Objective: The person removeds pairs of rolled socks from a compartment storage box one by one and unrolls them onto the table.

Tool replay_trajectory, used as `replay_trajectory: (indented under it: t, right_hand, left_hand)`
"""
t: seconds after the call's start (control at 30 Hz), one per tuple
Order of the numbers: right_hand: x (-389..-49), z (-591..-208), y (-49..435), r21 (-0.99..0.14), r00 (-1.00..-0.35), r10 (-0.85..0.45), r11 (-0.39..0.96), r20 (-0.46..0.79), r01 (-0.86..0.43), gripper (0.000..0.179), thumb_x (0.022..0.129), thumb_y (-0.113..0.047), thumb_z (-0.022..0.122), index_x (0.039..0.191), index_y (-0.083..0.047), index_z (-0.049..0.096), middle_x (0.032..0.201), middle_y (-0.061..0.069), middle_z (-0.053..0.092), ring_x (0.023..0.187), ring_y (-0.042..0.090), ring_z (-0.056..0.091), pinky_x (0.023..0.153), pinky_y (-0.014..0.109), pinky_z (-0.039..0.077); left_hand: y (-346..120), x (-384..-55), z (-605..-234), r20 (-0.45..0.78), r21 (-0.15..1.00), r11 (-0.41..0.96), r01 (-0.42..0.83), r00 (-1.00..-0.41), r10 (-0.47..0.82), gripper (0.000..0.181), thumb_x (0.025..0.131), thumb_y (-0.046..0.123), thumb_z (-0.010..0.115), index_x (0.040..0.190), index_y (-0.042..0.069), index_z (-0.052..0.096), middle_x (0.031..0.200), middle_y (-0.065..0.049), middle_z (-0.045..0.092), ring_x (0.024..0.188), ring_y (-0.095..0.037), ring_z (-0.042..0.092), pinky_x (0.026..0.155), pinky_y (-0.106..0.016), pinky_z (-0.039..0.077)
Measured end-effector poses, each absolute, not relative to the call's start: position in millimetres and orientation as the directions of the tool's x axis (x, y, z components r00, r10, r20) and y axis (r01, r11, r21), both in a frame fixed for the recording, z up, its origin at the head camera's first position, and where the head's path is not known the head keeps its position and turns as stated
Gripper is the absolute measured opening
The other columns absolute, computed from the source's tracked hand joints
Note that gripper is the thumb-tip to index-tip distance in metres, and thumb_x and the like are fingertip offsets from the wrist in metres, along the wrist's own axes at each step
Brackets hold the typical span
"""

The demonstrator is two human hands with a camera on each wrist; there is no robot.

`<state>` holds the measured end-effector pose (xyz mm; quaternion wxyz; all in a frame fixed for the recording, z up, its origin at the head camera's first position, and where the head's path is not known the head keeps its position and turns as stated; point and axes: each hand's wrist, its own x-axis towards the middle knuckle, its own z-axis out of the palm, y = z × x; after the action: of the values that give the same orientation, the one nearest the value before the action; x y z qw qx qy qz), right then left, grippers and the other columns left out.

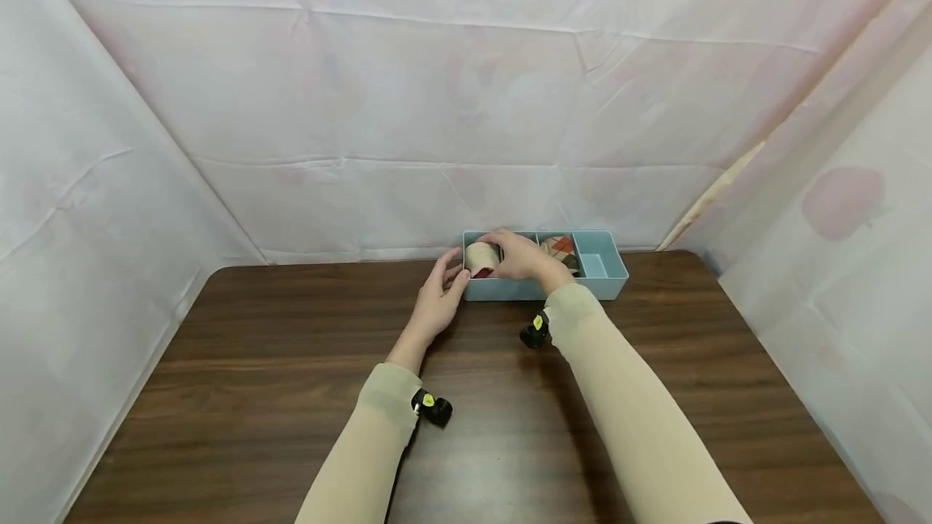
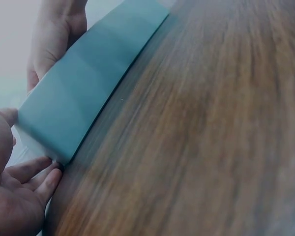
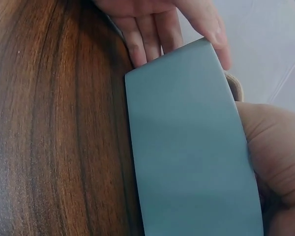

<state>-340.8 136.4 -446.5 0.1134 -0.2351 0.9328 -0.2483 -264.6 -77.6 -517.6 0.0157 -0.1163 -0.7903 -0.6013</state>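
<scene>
A pale blue divided box [image 1: 502, 290] stands at the table's back edge. A rolled beige sock [image 1: 480, 257] with a dark red part sits in its leftmost compartment. My right hand [image 1: 518, 255] reaches over the box from the front, fingers and thumb bent around the roll's right side; its fingertips are partly hidden. The left hand [image 1: 437, 302] touches the box's left end, thumb by the front corner and fingers loosely extended along the side. In the right wrist view, only a sliver of the beige roll [image 3: 234, 86] shows behind the box wall.
A checked, rolled cloth [image 1: 561, 247] lies in a compartment right of my right hand. The far-right compartment [image 1: 599, 255] shows its bare floor. Behind the brown wooden table [image 1: 291, 362] hangs a pale curtain [image 1: 408, 103], which also lines both sides.
</scene>
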Motion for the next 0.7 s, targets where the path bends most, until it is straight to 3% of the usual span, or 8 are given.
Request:
replay_trajectory:
  t: [0.2,0.43,0.57,0.7]
  right_hand:
    - [-342.5,-450.0,135.1,-0.524,-0.863,-0.497,0.761,-0.092,-0.383,0.074,0.093,-0.011,0.087,0.160,-0.014,0.054,0.159,0.013,0.056,0.127,0.034,0.061,0.104,0.053,0.052]
    - [-343.0,-446.4,137.8,-0.504,-0.858,-0.510,0.758,-0.063,-0.413,0.075,0.093,-0.014,0.089,0.159,-0.011,0.055,0.156,0.014,0.059,0.133,0.035,0.060,0.108,0.053,0.051]
    - [-346.3,-445.0,142.0,-0.547,-0.850,-0.525,0.723,-0.039,-0.421,0.078,0.090,-0.015,0.091,0.159,-0.009,0.055,0.153,0.015,0.061,0.132,0.034,0.060,0.107,0.052,0.052]
    - [-352.5,-443.1,148.2,-0.602,-0.841,-0.540,0.679,-0.022,-0.420,0.081,0.088,-0.015,0.093,0.160,-0.013,0.055,0.150,0.013,0.061,0.116,0.030,0.063,0.095,0.047,0.055]
  left_hand:
    - [-79.6,-263.7,-517.0,0.156,0.950,0.247,0.190,-0.976,0.152,0.061,0.115,0.040,0.059,0.169,0.021,0.040,0.157,-0.016,0.060,0.140,-0.034,0.061,0.115,-0.054,0.049]
    - [-78.6,-268.5,-517.1,0.159,0.945,0.259,0.198,-0.973,0.165,0.060,0.114,0.043,0.059,0.169,0.024,0.041,0.158,-0.015,0.059,0.141,-0.032,0.060,0.115,-0.052,0.049]
    - [-78.5,-268.4,-517.4,0.157,0.940,0.277,0.201,-0.972,0.174,0.057,0.115,0.046,0.056,0.167,0.029,0.044,0.158,-0.013,0.059,0.141,-0.032,0.060,0.115,-0.053,0.050]
    - [-78.6,-270.7,-517.9,0.158,0.935,0.291,0.204,-0.972,0.172,0.053,0.114,0.047,0.057,0.165,0.033,0.048,0.157,-0.010,0.061,0.140,-0.030,0.061,0.113,-0.053,0.051]
